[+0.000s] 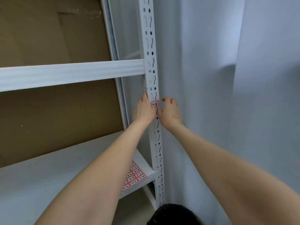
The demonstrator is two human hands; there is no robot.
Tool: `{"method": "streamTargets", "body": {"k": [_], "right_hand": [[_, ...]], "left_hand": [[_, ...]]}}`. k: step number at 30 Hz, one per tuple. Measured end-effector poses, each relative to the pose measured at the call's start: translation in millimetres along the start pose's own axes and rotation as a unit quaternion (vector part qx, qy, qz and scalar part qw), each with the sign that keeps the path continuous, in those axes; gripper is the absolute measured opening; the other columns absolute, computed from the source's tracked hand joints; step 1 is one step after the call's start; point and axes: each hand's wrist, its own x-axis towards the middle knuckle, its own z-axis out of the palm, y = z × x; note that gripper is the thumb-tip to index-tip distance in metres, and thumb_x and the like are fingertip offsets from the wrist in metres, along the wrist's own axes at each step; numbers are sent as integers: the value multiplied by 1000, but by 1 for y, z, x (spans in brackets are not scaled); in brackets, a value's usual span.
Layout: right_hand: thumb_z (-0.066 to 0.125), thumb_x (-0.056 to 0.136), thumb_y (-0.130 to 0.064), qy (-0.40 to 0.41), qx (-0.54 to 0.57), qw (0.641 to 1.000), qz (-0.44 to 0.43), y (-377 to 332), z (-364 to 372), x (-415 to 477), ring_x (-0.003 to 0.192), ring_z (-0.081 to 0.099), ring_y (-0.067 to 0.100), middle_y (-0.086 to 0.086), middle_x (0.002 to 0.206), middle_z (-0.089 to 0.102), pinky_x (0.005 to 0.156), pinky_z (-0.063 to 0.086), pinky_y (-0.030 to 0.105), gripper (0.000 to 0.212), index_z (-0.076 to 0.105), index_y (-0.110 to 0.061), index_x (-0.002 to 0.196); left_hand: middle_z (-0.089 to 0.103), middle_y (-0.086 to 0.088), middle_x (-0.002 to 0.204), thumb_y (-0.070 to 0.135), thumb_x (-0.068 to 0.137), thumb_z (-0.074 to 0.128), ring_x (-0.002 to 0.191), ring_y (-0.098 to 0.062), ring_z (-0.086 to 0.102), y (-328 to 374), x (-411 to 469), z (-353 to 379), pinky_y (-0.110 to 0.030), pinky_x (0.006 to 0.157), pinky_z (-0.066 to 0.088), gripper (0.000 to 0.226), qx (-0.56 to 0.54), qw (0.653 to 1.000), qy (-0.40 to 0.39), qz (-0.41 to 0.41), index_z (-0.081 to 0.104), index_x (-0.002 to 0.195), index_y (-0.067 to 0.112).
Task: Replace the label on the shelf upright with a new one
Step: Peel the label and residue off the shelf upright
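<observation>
at six o'clock, nearest the camera, a dark rounded shape (172, 215) sits at the frame's bottom edge; what it is cannot be told. just beyond, toward seven o'clock, a white sheet of red-bordered handwritten sticker labels (135, 176) lies on the pale lower shelf board (48, 184), partly hidden by the left forearm. both arms reach up to the centre, where the small white red-bordered paper label (155, 103) sits on the front face of the white perforated steel shelf upright (150, 46). the left hand (143, 110), at nine o'clock of the label, lies with straight fingers along the upright's left edge, holding nothing, its thumb side touching or just beside the label. the right hand (170, 112), at three o'clock, has bent fingers with nothing visible in them and its thumb at the upright's edge just below the label; whether it pinches anything cannot be told. the label looks flat, whole and slightly tilted, with dark handwriting too small to read. as for progress, one label is on the upright, but whether it is the old one awaiting peeling or the new one being pressed down cannot be told. farther off, a white horizontal shelf beam (73, 73) runs to nine o'clock, brown cardboard backing (48, 38) behind it, and a pale grey wall (203, 62) at two o'clock.
</observation>
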Motion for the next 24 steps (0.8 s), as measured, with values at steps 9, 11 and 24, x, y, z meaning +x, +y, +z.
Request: {"method": "streamTargets", "body": {"k": [9,11,24], "right_hand": [[44,96,-15,17,43,999,-27,1,7,13,111,54,29,6,138,42,81,41,34,40,41,-15,136],[42,96,-14,15,63,998,-27,3,9,14,110,56,29,6,136,46,83,43,35,39,43,-16,134],[43,91,-8,58,153,986,-33,13,28,12,103,62,26,6,118,64,87,49,39,33,59,-14,120]], "left_hand": [[57,-17,123,16,98,42,111,-33,55,2,22,4,-28,78,35,27,-73,996,41,-32,47,122,4],[57,-18,123,16,99,41,112,-33,55,4,26,5,-28,79,37,27,-88,994,43,-43,48,121,3],[65,-15,110,15,98,42,97,-29,59,-14,29,12,-27,66,33,24,-117,992,35,-32,58,110,1]]}}
